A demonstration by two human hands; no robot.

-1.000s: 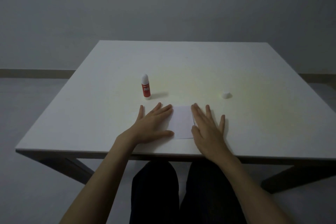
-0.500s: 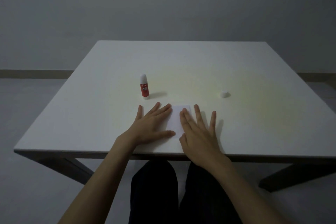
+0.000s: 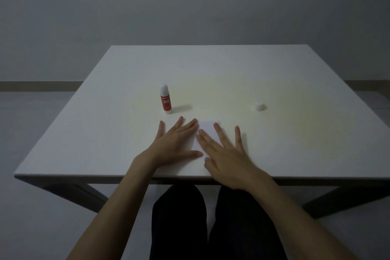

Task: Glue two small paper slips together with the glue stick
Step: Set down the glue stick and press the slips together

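one glue stick (image 3: 165,99), one cap (image 3: 259,106), two hands (image 3: 176,143)

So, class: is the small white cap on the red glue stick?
No, the small white cap sits on the table, apart from the upright red glue stick.

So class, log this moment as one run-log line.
phase: pressing | left hand, right hand: flat on white paper slips | red glue stick: upright, uncapped | white cap: apart
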